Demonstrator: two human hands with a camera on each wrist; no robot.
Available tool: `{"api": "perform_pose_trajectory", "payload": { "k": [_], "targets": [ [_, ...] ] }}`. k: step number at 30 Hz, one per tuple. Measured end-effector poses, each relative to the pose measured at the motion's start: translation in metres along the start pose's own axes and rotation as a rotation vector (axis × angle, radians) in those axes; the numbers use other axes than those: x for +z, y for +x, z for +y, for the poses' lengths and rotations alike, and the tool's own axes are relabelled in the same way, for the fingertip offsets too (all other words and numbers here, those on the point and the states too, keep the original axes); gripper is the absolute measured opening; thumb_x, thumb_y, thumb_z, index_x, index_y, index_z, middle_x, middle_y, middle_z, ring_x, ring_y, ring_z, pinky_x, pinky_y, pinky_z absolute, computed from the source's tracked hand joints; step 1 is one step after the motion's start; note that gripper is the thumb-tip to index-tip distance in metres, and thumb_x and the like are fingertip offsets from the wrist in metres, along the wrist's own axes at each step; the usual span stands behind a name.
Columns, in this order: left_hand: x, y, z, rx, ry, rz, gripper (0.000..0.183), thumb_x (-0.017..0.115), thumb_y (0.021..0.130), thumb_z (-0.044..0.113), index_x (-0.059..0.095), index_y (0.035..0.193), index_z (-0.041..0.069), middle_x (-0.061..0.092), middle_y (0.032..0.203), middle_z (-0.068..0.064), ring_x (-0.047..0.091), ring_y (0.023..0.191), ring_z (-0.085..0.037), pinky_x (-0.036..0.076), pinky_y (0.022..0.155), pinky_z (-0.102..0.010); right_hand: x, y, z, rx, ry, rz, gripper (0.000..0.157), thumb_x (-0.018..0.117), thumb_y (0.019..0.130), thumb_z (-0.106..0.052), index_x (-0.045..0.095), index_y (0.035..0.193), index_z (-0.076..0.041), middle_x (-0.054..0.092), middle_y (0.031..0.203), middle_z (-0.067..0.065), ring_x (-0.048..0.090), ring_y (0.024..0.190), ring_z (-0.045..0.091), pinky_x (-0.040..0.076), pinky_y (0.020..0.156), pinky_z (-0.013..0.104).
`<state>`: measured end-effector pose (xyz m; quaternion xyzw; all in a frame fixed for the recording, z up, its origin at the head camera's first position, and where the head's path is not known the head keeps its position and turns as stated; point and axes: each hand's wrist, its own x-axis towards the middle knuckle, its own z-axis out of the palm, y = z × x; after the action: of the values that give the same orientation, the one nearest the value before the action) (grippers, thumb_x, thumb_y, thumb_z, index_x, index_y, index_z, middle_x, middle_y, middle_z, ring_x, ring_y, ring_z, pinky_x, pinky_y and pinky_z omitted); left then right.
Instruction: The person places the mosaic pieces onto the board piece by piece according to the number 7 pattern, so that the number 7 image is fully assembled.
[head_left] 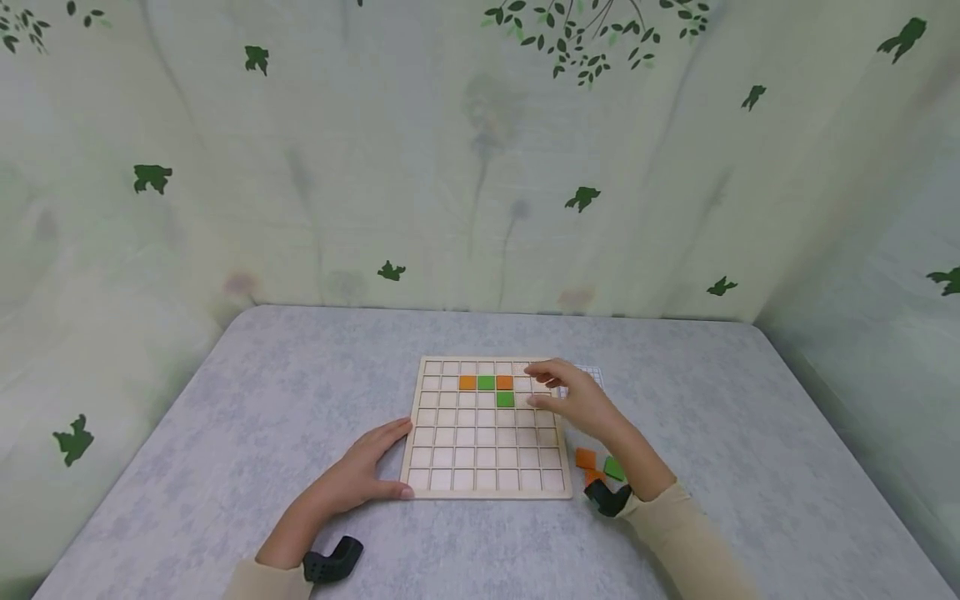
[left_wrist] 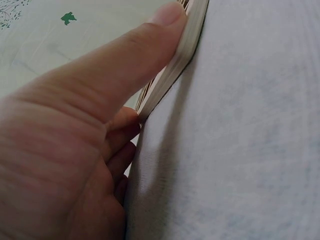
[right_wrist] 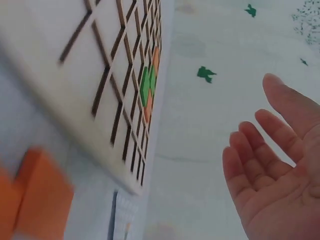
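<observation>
A wooden grid board [head_left: 465, 435] lies flat on the table, with two orange and two green square tiles set in its upper cells; one is a green tile [head_left: 506, 399]. My left hand [head_left: 362, 471] rests at the board's left edge, thumb on the near corner and fingers along the side. In the left wrist view the thumb [left_wrist: 135, 55] presses on the wooden rim. Above the board's upper right part hovers my right hand [head_left: 577, 400], fingers loosely bent and apart from the thumb. The right wrist view shows nothing between those fingers [right_wrist: 255, 150].
Loose tiles, among them an orange tile [head_left: 586, 458] and a green tile [head_left: 614, 468], lie right of the board near the right wrist. A printed grid sheet [head_left: 592, 372] is partly hidden behind the right hand. A leaf-patterned curtain [head_left: 450, 167] stands behind the table [head_left: 300, 375].
</observation>
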<state>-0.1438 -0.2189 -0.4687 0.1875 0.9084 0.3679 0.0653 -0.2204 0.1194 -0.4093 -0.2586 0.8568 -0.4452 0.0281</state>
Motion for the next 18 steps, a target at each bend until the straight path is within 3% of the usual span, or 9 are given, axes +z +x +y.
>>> {"api": "perform_pose_trajectory", "payload": {
  "k": [8,12,18],
  "targets": [
    [0.000,0.000,0.001,-0.002,-0.001,0.003,0.098,0.074,0.063,0.051,0.033,0.139,0.004,0.029,0.142,-0.014,0.022,0.129,-0.037,0.020,0.099,-0.056,-0.014,-0.047,0.019,0.000,-0.085,0.007,0.043,0.070,0.078,-0.009,0.056,0.118,-0.002,0.056,0.112,0.012,0.053,0.098,0.030,0.044,0.084,0.043],
    [0.000,0.000,0.001,0.005,0.005,0.009,0.098,0.074,0.063,0.051,0.033,0.139,0.003,0.029,0.142,-0.015,0.023,0.129,-0.037,0.021,0.098,-0.056,-0.014,-0.066,0.033,0.021,-0.124,-0.028,0.043,0.071,0.077,-0.014,0.057,0.115,-0.002,0.056,0.110,0.008,0.054,0.094,0.025,0.046,0.080,0.039],
    [0.000,0.000,0.002,-0.005,0.009,0.001,0.098,0.073,0.064,0.052,0.032,0.139,0.004,0.029,0.142,-0.015,0.022,0.129,-0.038,0.021,0.098,-0.057,-0.009,-0.080,0.046,0.139,-0.193,-0.078,0.038,0.073,0.074,-0.027,0.062,0.105,-0.009,0.056,0.100,-0.002,0.052,0.089,0.014,0.046,0.077,0.032]
  ]
}}
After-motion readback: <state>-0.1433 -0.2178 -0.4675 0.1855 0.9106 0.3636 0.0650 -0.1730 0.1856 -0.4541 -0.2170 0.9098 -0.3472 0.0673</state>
